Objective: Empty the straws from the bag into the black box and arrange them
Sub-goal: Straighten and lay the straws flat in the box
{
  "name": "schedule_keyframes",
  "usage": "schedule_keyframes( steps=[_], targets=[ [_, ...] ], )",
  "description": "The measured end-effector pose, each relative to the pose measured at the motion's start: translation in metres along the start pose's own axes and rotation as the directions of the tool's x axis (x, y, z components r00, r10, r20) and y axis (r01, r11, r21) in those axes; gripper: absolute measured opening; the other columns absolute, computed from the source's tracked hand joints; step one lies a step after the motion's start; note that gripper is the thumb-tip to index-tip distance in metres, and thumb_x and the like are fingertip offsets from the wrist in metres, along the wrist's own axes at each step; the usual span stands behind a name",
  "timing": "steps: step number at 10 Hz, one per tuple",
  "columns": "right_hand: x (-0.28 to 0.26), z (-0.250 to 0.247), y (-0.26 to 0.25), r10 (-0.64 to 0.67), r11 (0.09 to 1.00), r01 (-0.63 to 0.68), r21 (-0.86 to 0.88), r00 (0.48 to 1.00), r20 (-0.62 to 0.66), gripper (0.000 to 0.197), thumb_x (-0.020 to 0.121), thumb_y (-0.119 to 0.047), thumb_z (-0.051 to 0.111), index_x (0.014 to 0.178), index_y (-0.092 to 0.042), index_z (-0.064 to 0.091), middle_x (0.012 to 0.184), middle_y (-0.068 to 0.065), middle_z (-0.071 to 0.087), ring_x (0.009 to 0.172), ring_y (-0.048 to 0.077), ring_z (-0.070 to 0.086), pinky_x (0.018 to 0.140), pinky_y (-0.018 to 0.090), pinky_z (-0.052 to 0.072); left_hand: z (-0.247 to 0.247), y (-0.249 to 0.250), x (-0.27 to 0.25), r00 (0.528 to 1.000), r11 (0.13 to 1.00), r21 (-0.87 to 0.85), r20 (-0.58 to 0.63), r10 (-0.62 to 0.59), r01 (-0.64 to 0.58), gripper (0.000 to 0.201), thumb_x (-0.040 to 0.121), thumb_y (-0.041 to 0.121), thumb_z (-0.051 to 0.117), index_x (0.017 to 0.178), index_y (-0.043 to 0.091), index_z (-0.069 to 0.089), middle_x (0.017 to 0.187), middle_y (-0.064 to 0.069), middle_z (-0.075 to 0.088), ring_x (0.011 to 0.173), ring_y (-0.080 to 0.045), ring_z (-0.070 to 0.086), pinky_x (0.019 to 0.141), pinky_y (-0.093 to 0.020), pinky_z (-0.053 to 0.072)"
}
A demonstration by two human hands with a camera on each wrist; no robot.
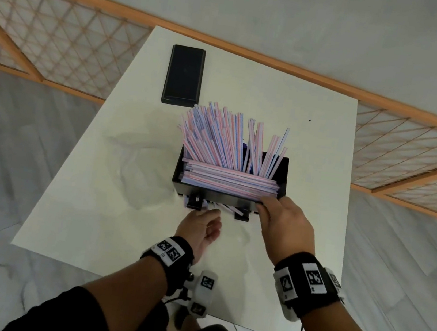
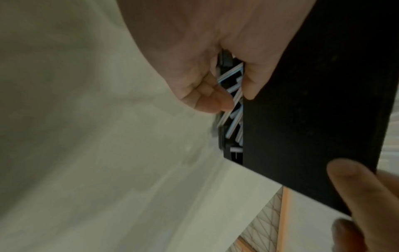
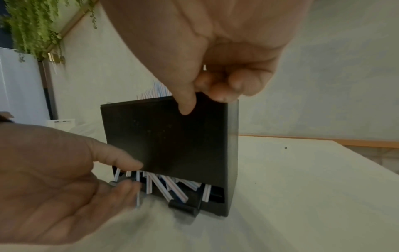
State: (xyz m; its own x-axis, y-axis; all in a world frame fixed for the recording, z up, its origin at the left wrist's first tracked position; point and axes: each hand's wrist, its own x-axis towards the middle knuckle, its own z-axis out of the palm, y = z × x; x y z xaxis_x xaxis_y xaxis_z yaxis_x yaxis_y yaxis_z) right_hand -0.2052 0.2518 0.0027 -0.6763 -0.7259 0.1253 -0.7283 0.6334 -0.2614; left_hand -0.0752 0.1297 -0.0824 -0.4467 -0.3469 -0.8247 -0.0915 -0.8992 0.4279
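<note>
The black box [image 1: 224, 197] stands mid-table, full of pink, blue and white striped straws [image 1: 223, 143]; some stand upright, others lie flat across the near side. My right hand [image 1: 268, 203] grips its near right top corner, thumb on the front face [image 3: 168, 139] and fingers curled over the rim. More straw ends [image 3: 172, 187] poke out of the slot at the box's foot. My left hand [image 1: 211, 215] is palm up at that slot, thumb against the front face, fingers touching the straw ends [image 2: 234, 119]. The emptied clear bag [image 1: 143, 171] lies left of the box.
A flat black lid [image 1: 184, 75] lies at the table's far side behind the box. The white table [image 1: 311, 156] is bare to the right of the box. Wooden lattice railings [image 1: 61, 39] run behind the table; grey floor surrounds it.
</note>
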Motion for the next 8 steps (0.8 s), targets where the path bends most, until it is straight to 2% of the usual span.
schedule_keyframes(
  steps=[1,2,3,4,5,6,7,8],
  targets=[
    [0.004,0.001,0.006,-0.058,0.996,0.056,0.069,0.998,0.015,0.006,0.092,-0.022,0.071,0.089,-0.017,0.072,0.075,0.003,0.055,0.067,0.031,0.057,0.054,0.029,0.042,0.015,-0.014,0.003,0.999,0.999,-0.018,0.021,0.031,-0.031,0.020,0.094,0.004,0.065,0.090,0.018,0.051,0.068,-0.002,0.054,0.052,-0.013,0.046,0.059,-0.024,0.047],
    [0.005,0.000,0.009,-0.106,0.989,0.102,0.105,0.994,0.032,0.005,0.093,-0.019,0.070,0.090,-0.015,0.071,0.075,0.001,0.053,0.066,0.029,0.055,0.059,0.025,0.035,0.033,-0.019,0.007,0.997,0.997,0.044,-0.006,0.072,-0.071,0.021,0.093,0.005,0.069,0.088,0.013,0.050,0.064,0.000,0.052,0.049,-0.012,0.046,0.057,-0.024,0.047],
    [0.005,0.001,0.010,-0.130,0.985,0.124,0.121,0.990,0.049,0.004,0.093,-0.018,0.070,0.090,-0.015,0.071,0.075,0.001,0.052,0.067,0.029,0.055,0.061,0.025,0.036,0.045,-0.019,0.017,0.988,0.979,0.160,-0.075,0.138,-0.125,0.028,0.091,-0.004,0.066,0.075,0.010,0.050,0.065,-0.008,0.047,0.041,-0.012,0.039,0.046,-0.021,0.036],
    [0.006,0.002,0.011,-0.129,0.985,0.119,0.125,0.989,0.073,0.005,0.094,-0.019,0.068,0.091,-0.015,0.070,0.076,0.003,0.053,0.069,0.030,0.055,0.058,0.030,0.043,0.046,-0.019,0.021,0.969,0.944,0.279,-0.124,0.215,-0.174,0.018,0.087,0.002,0.072,0.084,0.003,0.055,0.072,-0.015,0.051,0.043,-0.017,0.042,0.041,-0.019,0.033],
    [0.006,-0.001,0.010,-0.146,0.983,0.136,0.121,0.986,0.085,0.006,0.093,-0.020,0.068,0.091,-0.015,0.069,0.075,0.004,0.054,0.067,0.030,0.055,0.055,0.035,0.049,0.040,-0.023,0.025,0.948,0.891,0.414,-0.160,0.274,-0.187,0.029,0.089,0.027,0.076,0.083,0.002,0.063,0.062,-0.008,0.060,0.045,-0.018,0.049,0.042,-0.022,0.038],
    [0.004,-0.003,0.008,-0.154,0.984,0.144,0.101,0.983,0.102,0.007,0.094,-0.021,0.068,0.090,-0.015,0.069,0.075,0.005,0.057,0.067,0.029,0.056,0.054,0.033,0.048,0.044,-0.019,0.020,0.953,0.904,0.402,-0.188,0.239,-0.147,0.030,0.099,0.033,0.064,0.089,0.005,0.058,0.056,-0.005,0.058,0.045,-0.023,0.051,0.045,-0.025,0.036],
    [0.006,-0.006,0.003,-0.112,0.992,0.103,0.074,0.987,0.116,0.010,0.094,-0.024,0.068,0.088,-0.016,0.068,0.075,0.004,0.059,0.067,0.030,0.057,0.052,0.030,0.043,0.045,-0.009,0.019,0.961,0.885,0.439,-0.142,0.239,-0.156,0.027,0.110,0.011,0.036,0.085,0.012,0.047,0.069,-0.010,0.054,0.049,-0.022,0.050,0.046,-0.023,0.037],
    [0.009,-0.007,-0.002,-0.076,0.997,0.073,0.021,0.990,0.123,0.013,0.093,-0.025,0.068,0.084,-0.016,0.066,0.074,0.005,0.060,0.067,0.032,0.058,0.051,0.031,0.041,0.037,0.001,0.023,0.955,0.861,0.494,-0.178,0.236,-0.121,0.029,0.093,0.035,0.026,0.099,0.012,0.042,0.093,-0.018,0.056,0.079,-0.028,0.069,0.071,-0.031,0.059]
  ],
)
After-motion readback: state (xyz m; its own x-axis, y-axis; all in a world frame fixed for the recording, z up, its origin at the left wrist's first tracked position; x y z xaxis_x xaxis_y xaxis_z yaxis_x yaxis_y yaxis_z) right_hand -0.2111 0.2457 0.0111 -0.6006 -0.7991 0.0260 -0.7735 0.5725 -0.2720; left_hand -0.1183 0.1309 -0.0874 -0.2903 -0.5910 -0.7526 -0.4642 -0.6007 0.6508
